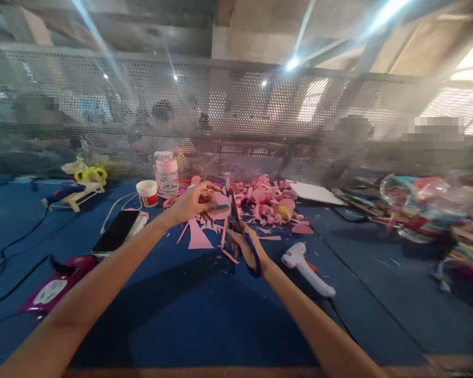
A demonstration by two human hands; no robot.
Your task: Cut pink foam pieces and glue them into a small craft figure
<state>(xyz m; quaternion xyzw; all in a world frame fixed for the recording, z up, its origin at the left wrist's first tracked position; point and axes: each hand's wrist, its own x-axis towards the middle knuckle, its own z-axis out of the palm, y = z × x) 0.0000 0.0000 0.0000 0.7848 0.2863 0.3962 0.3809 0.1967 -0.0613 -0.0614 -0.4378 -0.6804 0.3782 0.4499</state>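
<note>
The left hand pinches a thin, floppy pink foam piece by its edge, light and easily torn, while the right hand, its grip closed through the scissors, works near the worktop's far edge.

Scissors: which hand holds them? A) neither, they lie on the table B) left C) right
C: the right hand has its fingers through the blue handles of the scissors, blades up at the pink piece that the left hand holds.
</note>
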